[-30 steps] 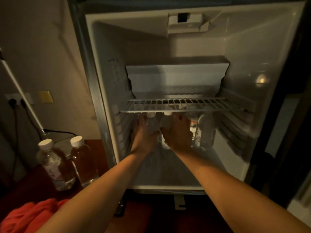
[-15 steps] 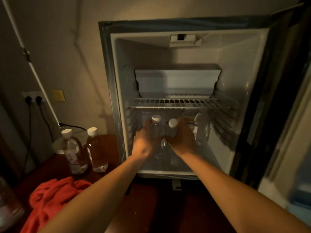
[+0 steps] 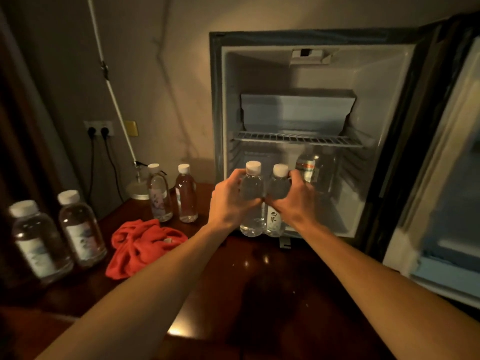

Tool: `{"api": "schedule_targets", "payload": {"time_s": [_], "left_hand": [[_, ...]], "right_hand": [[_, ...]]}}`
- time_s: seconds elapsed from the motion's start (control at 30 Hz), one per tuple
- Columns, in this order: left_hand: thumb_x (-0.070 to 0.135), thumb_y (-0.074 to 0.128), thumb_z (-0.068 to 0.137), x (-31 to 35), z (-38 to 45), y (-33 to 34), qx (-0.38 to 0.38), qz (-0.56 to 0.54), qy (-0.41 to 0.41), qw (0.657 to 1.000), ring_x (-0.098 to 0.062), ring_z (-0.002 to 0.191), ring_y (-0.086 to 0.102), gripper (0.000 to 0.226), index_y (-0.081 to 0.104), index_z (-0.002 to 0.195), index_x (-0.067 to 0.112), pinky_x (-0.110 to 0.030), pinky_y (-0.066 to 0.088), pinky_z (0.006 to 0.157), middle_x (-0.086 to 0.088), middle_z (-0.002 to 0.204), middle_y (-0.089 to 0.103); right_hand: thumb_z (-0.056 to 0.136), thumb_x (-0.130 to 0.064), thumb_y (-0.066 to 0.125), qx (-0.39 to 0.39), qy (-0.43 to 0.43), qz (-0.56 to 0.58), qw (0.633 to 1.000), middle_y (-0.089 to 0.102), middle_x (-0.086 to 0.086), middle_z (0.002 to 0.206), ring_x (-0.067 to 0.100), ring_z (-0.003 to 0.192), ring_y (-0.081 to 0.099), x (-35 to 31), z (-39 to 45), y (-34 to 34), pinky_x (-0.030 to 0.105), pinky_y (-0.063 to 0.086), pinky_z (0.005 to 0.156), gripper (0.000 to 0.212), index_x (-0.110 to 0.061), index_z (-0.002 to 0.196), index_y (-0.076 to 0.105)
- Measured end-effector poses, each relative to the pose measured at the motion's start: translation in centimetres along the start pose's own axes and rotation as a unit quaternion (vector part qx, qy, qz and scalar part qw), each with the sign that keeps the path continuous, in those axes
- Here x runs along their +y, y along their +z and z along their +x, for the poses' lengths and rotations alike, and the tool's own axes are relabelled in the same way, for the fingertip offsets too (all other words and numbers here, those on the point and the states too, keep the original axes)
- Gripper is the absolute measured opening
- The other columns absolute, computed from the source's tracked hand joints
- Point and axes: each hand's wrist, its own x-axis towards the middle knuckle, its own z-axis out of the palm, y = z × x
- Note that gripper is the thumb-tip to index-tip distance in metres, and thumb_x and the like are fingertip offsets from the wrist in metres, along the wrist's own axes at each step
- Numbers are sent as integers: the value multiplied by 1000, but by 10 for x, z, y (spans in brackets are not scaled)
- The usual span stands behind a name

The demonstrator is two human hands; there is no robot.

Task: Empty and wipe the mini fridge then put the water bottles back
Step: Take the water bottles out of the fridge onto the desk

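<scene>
You have one water bottle in each grip — left hand (image 3: 228, 201) wrapped on the left bottle (image 3: 251, 201), right hand (image 3: 291, 201) on the right bottle (image 3: 277, 201), pressed side by side at centre frame before the open mini fridge (image 3: 384, 100). If either slips, it could knock the other down onto the dark worktop (image 3: 259, 276). Both are clear, white-capped and full-looking.

Both bare forearms extended forward, parallel; left hand (image 3: 231, 201) and right hand (image 3: 291, 198) curled closed, knuckles nearly touching, thumbs up.
</scene>
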Motion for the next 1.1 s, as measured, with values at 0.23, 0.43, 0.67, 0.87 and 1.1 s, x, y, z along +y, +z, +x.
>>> {"api": "schedule_targets", "payload": {"time_s": [0.23, 0.43, 0.67, 0.87, 1.1], "left_hand": [[45, 89, 59, -14, -31, -57, 46, 26, 7, 999, -13, 82, 68, 63, 59, 112, 28, -39, 57, 71, 4, 92, 72], [42, 85, 60, -34, -46, -120, 103, 57, -22, 993, -13, 79, 68, 53, 59, 101, 22, -38, 57, 71, 11, 82, 67], [39, 89, 59, -73, -33, -179, 137, 136, -62, 979, -19, 83, 66, 56, 53, 99, 23, -39, 55, 73, 7, 89, 63], [34, 90, 59, -96, -10, -195, 143, 150, -62, 976, -16, 82, 62, 56, 50, 97, 24, -33, 54, 72, 6, 91, 63], [32, 86, 65, -114, 4, -180, 106, 125, -46, 985, -17, 86, 63, 49, 54, 101, 22, -41, 55, 77, 6, 94, 64]], "right_hand": [[62, -64, 77, -10, -65, -1, 998, 67, 8, 101, 27, 91, 62, -44, -31, 11, 41, 54, 76, 74, -13, 110, 53], [65, -44, 83, -16, -94, 22, 995, 65, 9, 92, 29, 87, 60, -90, -37, 46, 34, 43, 74, 59, -12, 106, 54], [64, -42, 85, -36, -122, 82, 988, 66, 8, 92, 28, 89, 61, -139, -31, 104, 37, 46, 77, 60, -10, 107, 57], [64, -44, 85, -39, -106, 69, 991, 68, 8, 99, 29, 96, 60, -146, -17, 143, 37, 47, 77, 62, -16, 112, 56], [67, -41, 83, -48, -76, 27, 996, 68, 6, 104, 27, 100, 61, -130, -19, 159, 40, 51, 83, 63, -18, 119, 55]]}}
